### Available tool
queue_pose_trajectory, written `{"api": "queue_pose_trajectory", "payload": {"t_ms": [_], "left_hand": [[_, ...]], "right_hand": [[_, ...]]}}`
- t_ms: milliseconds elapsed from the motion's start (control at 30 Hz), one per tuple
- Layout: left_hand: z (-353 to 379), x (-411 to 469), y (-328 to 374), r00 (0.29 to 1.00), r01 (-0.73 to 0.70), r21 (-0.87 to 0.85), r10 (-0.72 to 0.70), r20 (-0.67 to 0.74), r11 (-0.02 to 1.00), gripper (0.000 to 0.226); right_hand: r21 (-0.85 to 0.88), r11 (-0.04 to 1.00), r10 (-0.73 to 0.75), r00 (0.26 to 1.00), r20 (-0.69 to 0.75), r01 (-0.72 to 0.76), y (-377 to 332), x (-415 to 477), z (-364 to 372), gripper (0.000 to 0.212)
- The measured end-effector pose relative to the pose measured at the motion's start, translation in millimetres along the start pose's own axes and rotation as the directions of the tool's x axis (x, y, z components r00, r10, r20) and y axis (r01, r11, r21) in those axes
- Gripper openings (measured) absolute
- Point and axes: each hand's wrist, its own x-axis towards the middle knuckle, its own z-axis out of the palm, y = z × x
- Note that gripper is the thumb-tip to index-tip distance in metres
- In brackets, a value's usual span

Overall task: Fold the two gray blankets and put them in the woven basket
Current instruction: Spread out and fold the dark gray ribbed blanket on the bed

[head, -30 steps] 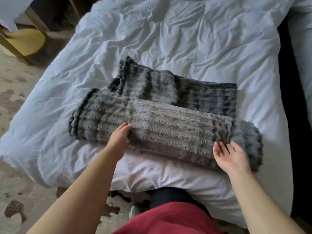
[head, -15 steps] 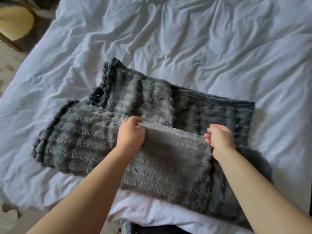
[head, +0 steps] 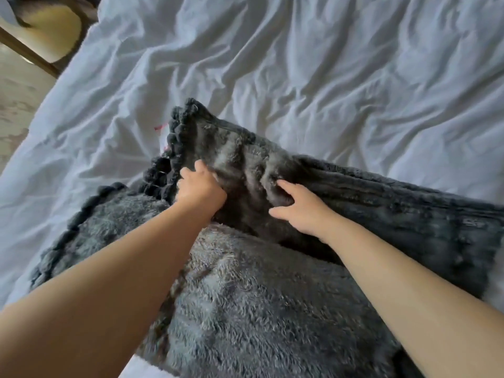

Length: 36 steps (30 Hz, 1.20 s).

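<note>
Two furry gray blankets lie on the white bed. The lighter gray blanket (head: 245,309) is folded and lies nearest me, under my forearms. Behind it, partly overlapped by it, lies the darker gray blanket (head: 381,208) with a pom-pom edge on its left end. My left hand (head: 200,188) grips the darker blanket just right of the pom-poms, fingers curled into the pile. My right hand (head: 298,210) grips the same blanket a little to the right, fingertips dug into a raised ridge of fabric. No woven basket is in view.
The wrinkled white duvet (head: 327,77) covers the bed behind and beside the blankets. A wooden chair with a yellow seat (head: 51,31) stands at the top left beyond the bed's edge, over a patterned floor (head: 16,105).
Both hands left the lighter blanket's top edge and reached forward onto the darker blanket, where they now grip it. The view has leaned in closer to the bed.
</note>
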Motion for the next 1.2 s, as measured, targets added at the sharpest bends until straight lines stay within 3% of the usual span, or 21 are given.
{"api": "queue_pose_trajectory", "payload": {"t_ms": [67,133,233,367,467,533,567,633,667,733,767,833,867,900,967,1033,1067,1133,1200], "left_hand": [[-0.6,18.1,-19.6,0.997,0.068,-0.05,-0.066,0.04,0.996,0.075],[1.4,32.3,-34.9,0.988,0.109,-0.138,-0.093,0.119,0.984,0.087],[13.9,43.7,-48.4,0.991,0.056,-0.137,-0.039,0.128,0.989,0.091],[28.3,54.1,-54.6,0.994,0.022,-0.086,-0.013,0.112,0.996,0.089],[21.2,57.2,-59.6,0.985,-0.016,-0.022,0.02,0.17,1.0,0.081],[7.5,56.4,-65.3,0.981,-0.14,0.164,0.115,0.155,0.976,0.071],[-0.8,56.5,-69.1,0.969,-0.235,0.283,0.202,0.141,0.93,0.066],[-16.4,55.6,-78.8,0.907,-0.421,0.407,0.385,0.171,0.81,0.057],[-23.1,54.5,-85.5,0.867,-0.497,0.424,0.446,0.221,0.757,0.054],[-30.7,52.4,-101.4,0.796,-0.605,0.459,0.494,0.349,0.651,0.053],[-32.4,51.5,-109.7,0.767,-0.641,0.469,0.496,0.406,0.608,0.055],[-35.1,52.0,-126.2,0.735,-0.677,0.434,0.526,0.427,0.594,0.059],[-36.1,52.0,-132.0,0.729,-0.685,0.41,0.559,0.396,0.602,0.058],[-37.0,52.3,-136.0,0.721,-0.692,0.391,0.602,0.342,0.607,0.057],[-37.7,52.0,-142.7,0.691,-0.714,0.356,0.689,0.22,0.603,0.054],[-33.5,50.1,-147.8,0.663,-0.737,0.312,0.732,0.157,0.6,0.05],[-29.6,49.8,-150.2,0.662,-0.741,0.284,0.731,0.163,0.608,0.048],[-23.8,54.2,-152.7,0.716,-0.698,0.242,0.64,0.28,0.674,0.048],[-25.1,61.9,-147.7,0.785,-0.581,0.244,0.457,0.418,0.776,0.046]], "right_hand": [[-0.082,0.993,0.09,0.987,0.13,-0.08,1.6,13.1,16.0,0.083],[-0.246,0.964,0.147,0.977,0.156,-0.106,11.4,24.0,25.2,0.084],[-0.419,0.901,0.186,0.973,0.134,-0.115,21.4,32.8,33.3,0.083],[-0.5,0.853,0.213,0.974,0.071,-0.15,20.7,36.9,39.0,0.08],[-0.635,0.737,0.264,0.964,-0.043,-0.23,-8.2,38.8,45.3,0.058],[-0.611,0.74,0.204,0.959,-0.195,-0.281,-46.5,41.1,51.4,0.014],[-0.561,0.783,0.122,0.951,-0.284,-0.268,-67.1,44.4,55.2,0.014],[-0.505,0.863,-0.162,0.927,-0.338,-0.033,-102.2,57.6,64.1,0.008],[-0.497,0.857,-0.309,0.909,-0.28,0.139,-120.9,64.9,69.7,0.018],[-0.588,0.688,-0.52,0.854,0.01,0.426,-151.7,82.5,81.0,0.04],[-0.717,0.517,-0.523,0.835,0.168,0.468,-161.3,93.3,88.2,0.048],[-0.881,0.144,-0.468,0.815,0.341,0.452,-173.9,115.3,102.5,0.048],[-0.903,0.025,-0.447,0.812,0.374,0.429,-176.8,124.3,108.2,0.038],[-0.907,-0.024,-0.453,0.804,0.385,0.42,-180.4,131.4,113.3,0.028],[-0.913,0.042,-0.55,0.772,0.317,0.405,-189.8,147.3,122.2,0.016],[-0.883,0.256,-0.671,0.73,0.13,0.393,-199.9,161.2,131.3,0.013],[-0.863,0.346,-0.66,0.749,0.056,0.369,-203.1,166.2,135.3,0.012],[-0.849,0.44,-0.539,0.843,0.012,0.293,-201.4,175.0,143.7,0.009],[-0.812,0.496,-0.495,0.869,0.028,0.309,-194.8,174.1,146.8,0.013]]}}
